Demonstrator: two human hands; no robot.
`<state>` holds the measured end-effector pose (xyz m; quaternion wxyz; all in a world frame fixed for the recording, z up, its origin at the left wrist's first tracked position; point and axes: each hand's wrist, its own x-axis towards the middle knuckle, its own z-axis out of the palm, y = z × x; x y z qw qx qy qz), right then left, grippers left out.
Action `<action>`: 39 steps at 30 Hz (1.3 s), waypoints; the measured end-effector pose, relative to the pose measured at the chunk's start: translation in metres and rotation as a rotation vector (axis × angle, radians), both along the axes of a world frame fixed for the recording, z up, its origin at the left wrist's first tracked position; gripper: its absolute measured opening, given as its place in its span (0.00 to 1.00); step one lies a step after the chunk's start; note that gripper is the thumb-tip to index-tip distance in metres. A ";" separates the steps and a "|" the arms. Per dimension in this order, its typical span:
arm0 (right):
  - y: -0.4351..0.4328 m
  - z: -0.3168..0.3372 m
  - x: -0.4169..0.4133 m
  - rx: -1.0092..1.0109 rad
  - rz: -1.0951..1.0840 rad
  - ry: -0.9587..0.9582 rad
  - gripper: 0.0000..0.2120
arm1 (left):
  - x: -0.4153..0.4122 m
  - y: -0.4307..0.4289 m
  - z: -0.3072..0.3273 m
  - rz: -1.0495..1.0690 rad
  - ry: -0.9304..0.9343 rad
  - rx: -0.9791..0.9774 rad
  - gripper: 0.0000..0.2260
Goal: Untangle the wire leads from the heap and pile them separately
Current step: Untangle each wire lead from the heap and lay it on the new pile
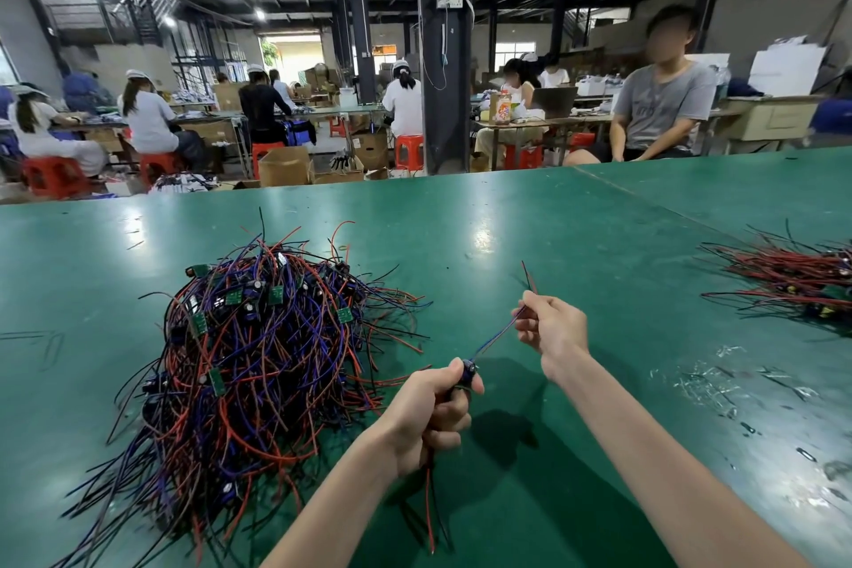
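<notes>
Over a green bench in a busy workshop, left hand and right hand each pinch one wire lead beside the tangled heap.

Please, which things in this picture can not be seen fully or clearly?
Sorted pile: head view, cut off by the right edge.
Held lead: its lower part is hidden inside the left hand; the right hand covers part of its wires.
Heap: inner leads buried under outer wires.
Scraps on the table: too small to identify.
</notes>
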<state>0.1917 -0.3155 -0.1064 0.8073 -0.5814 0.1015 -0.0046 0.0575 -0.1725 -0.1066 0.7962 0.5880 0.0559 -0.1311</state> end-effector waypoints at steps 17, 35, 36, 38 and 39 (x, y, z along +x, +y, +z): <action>0.035 0.007 -0.091 -0.229 0.765 -0.241 0.05 | 0.016 0.010 -0.003 0.208 -0.088 -0.285 0.17; 0.033 0.011 -0.093 -0.228 0.750 -0.029 0.08 | 0.022 0.018 0.004 0.482 -0.294 0.041 0.06; 0.033 0.010 -0.094 -0.261 0.774 -0.013 0.08 | 0.023 0.019 0.004 0.497 -0.290 0.028 0.06; 0.033 0.007 -0.094 -0.307 0.804 0.015 0.09 | 0.023 0.023 0.005 0.524 -0.283 0.007 0.07; 0.033 0.006 -0.094 -0.321 0.814 0.029 0.09 | 0.023 0.025 0.006 0.534 -0.282 -0.005 0.06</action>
